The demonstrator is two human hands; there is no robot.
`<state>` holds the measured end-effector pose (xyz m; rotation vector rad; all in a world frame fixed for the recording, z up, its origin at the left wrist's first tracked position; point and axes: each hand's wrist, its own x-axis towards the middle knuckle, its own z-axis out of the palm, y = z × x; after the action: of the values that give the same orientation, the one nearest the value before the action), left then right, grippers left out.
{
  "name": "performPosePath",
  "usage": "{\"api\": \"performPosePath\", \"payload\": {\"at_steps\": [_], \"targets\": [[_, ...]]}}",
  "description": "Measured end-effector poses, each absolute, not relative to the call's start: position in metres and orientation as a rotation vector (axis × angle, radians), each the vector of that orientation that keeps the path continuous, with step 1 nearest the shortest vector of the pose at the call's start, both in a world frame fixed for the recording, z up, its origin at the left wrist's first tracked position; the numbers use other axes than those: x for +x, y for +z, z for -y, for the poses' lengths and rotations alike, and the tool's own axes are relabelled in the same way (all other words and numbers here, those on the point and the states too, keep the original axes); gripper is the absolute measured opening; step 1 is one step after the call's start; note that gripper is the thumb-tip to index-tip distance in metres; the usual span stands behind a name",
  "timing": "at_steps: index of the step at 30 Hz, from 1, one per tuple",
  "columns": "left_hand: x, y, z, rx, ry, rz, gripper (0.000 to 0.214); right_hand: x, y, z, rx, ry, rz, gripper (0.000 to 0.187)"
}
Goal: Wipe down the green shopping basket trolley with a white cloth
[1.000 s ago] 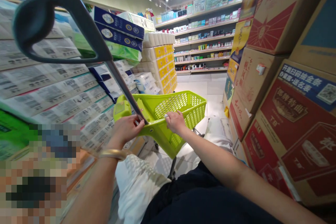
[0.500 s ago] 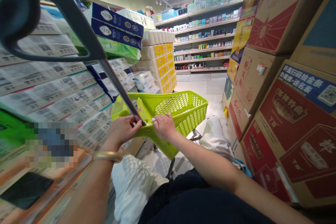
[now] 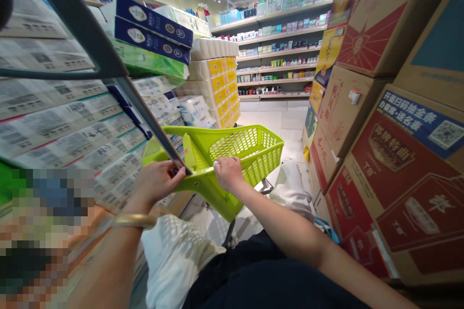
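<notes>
A lime-green plastic shopping basket [image 3: 250, 147] on wheels stands in front of me in a shop aisle. Its long grey pull handle [image 3: 90, 53] rises from the near rim up to the top left. My left hand [image 3: 155, 184], with a gold bangle on the wrist, is closed around the foot of that handle at the basket's near rim. My right hand [image 3: 226, 174] grips the near rim of the basket just to the right, fingers curled over the edge. Nothing shows inside the basket.
Stacked packs of tissue and paper rolls [image 3: 72, 120] line the left side. Large red and brown cardboard boxes [image 3: 391, 154] are piled on the right. A tiled aisle [image 3: 279, 120] runs ahead to shelves of bottles [image 3: 279, 53]. Part of the lower left is pixelated.
My right hand slid left along the basket's rim, closer to my left hand. The handle's grip has swung up and left, almost out of view. The basket shifted slightly left.
</notes>
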<state>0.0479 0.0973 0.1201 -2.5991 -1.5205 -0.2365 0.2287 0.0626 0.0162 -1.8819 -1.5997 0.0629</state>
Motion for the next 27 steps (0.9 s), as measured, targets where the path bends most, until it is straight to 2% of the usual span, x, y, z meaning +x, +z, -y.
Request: {"api": "performPosePath", "payload": {"at_steps": [10,19,27], "targets": [[0.048,0.120,-0.098,-2.562,-0.223,1.589,0.052,0.209,0.023,-0.061,-1.740,0.105,1.701,0.025],[0.049,0.118,-0.102,-2.570,-0.303,1.577,0.048,0.251,0.011,-0.065,-1.927,0.131,1.564,0.029],[0.052,0.120,-0.102,-2.618,-0.246,1.565,0.060,0.224,0.022,-0.067,-1.902,0.131,1.600,0.030]]}}
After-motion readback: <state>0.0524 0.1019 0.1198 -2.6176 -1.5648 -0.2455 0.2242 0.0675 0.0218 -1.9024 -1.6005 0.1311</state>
